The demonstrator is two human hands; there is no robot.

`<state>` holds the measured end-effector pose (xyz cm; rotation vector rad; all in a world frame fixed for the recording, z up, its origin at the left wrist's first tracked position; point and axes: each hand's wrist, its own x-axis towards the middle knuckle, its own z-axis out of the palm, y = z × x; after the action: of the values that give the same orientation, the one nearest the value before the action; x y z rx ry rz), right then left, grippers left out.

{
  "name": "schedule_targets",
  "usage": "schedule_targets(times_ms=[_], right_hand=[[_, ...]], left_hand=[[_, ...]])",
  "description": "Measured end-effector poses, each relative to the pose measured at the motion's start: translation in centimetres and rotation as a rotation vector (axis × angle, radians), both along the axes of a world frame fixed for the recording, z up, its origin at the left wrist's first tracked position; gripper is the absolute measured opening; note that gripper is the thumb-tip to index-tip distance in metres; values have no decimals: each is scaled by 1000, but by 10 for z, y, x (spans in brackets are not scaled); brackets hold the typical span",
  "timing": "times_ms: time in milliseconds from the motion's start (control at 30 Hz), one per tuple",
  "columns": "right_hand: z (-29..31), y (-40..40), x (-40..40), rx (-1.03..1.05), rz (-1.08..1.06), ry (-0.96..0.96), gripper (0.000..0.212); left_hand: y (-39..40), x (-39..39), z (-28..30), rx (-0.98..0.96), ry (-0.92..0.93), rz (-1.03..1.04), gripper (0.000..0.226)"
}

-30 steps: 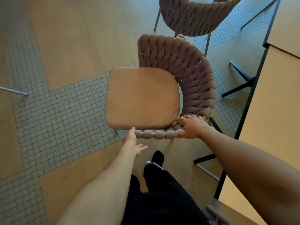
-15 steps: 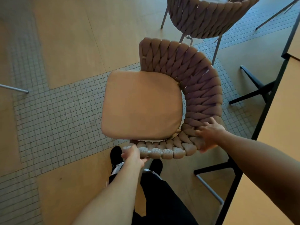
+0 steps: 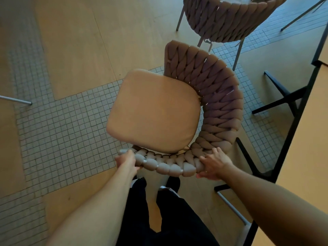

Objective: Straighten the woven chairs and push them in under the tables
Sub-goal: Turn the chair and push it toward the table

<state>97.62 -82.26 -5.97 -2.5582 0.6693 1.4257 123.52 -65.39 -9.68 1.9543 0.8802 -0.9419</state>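
Observation:
A woven chair (image 3: 220, 96) with a tan seat cushion (image 3: 154, 110) stands just in front of me, its curved braided back wrapping from the far side round to the near side. My left hand (image 3: 126, 161) grips the near left end of that back rail. My right hand (image 3: 213, 163) holds the rail further right, fingers spread over the top and thumb underneath. The wooden table (image 3: 305, 157) with a black frame runs along the right edge. The chair's open front faces left, away from the table.
A second woven chair (image 3: 227, 18) stands beyond, at the top. Black table feet (image 3: 282, 96) spread over the floor to the right of the chair. A metal leg (image 3: 16, 100) pokes in at the left. My legs and shoes (image 3: 170, 185) are directly behind the chair.
The chair has turned and come closer to me. My left hand went from hovering below the rail to gripping its left end; my right hand slid along the rail to the near side.

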Motion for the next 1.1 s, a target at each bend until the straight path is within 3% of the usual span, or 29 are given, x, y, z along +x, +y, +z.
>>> schedule_targets(times_ms=[267,667,933,1100], right_hand=[[-6,83,77,13,-346,-104,73],[-4,128,179,80,-579,-173,68],[-1,101,155,248,-379,-325,66],[-5,38,99,196,-76,-228,73]], left_hand=[[-21,114,5,7,-107,-267,37],[-69,221,-8,48,-283,-450,34],[-57,192,21,-39,-383,-498,52],[-24,119,7,-149,-185,-200,51]])
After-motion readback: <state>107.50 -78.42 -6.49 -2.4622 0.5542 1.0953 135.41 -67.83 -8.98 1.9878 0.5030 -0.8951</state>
